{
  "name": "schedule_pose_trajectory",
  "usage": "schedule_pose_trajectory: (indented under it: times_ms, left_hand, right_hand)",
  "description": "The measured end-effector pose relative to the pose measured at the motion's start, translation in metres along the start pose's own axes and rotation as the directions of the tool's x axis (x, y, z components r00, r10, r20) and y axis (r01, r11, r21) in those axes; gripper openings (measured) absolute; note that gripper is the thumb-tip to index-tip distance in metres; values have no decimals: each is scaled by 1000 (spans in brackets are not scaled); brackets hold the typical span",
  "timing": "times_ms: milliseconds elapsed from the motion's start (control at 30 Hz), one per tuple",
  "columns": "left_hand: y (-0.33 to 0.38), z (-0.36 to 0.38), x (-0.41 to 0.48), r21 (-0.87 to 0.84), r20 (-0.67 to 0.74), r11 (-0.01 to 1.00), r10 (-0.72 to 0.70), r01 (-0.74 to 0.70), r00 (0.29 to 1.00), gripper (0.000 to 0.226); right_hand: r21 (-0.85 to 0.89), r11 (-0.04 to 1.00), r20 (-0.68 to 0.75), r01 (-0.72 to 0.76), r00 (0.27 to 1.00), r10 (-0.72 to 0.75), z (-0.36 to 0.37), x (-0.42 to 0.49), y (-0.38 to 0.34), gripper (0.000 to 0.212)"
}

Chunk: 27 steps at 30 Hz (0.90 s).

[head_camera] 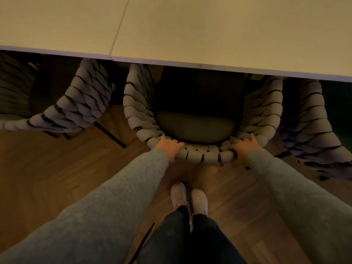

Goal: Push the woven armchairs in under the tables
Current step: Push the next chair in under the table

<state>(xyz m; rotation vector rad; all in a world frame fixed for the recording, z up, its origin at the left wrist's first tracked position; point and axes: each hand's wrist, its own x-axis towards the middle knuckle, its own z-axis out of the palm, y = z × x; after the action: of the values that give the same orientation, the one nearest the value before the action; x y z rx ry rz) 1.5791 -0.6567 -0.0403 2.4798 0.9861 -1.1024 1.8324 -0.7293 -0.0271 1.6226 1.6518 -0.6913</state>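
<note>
Woven armchair (196,126) in the middle stands with its front beneath the table (209,31) edge, its seat and curved back out over the wood floor. On the back's top rim the left hand (169,145) and right hand (245,145) each clasp the weave, fingers curled over it. The push looks part done. Next it needs a straight, even shove forward, arms clearing the tabletop.

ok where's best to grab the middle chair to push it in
Grip the middle chair by its back's curved top rail, from behind, hands spread, as the left hand and right hand do. It's the nearest part, and the seat points under the table.
</note>
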Motion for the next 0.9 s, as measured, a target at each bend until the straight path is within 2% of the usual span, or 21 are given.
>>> schedule_pose_trajectory:
  times_ms: [67, 133, 200, 367, 500, 633, 900]
  left_hand:
    - [-1, 7, -7, -31, -88, 999, 4, -7, 996, 82]
    - [-6, 14, -19, -48, -169, 999, 2, -10, 986, 85]
    - [-17, 26, -37, -56, -240, 998, -34, 21, 970, 88]
    - [-70, 65, -86, -184, -382, 971, -215, 154, 899, 87]
    - [-138, 106, -133, -251, -341, 932, -337, 261, 877, 87]
    - [-222, 156, -186, -306, -295, 893, -418, 329, 859, 87]
    - [-375, 234, -278, -371, -193, 808, -549, 457, 814, 88]
  right_hand:
    - [69, 997, 49, -20, 999, 17, -4, 2, -12, 94]
    - [195, 981, 62, 13, 998, -26, -9, 3, -32, 112]
    - [293, 952, 13, 90, 995, -98, -17, 2, -62, 114]
    - [303, 903, -298, 304, 930, -213, -51, -7, -162, 103]
    - [259, 897, -388, 359, 889, -244, -82, -1, -247, 96]
    - [213, 912, -440, 350, 868, -231, -118, 16, -336, 95]
    - [208, 931, -464, 301, 868, -177, -178, 39, -500, 92]
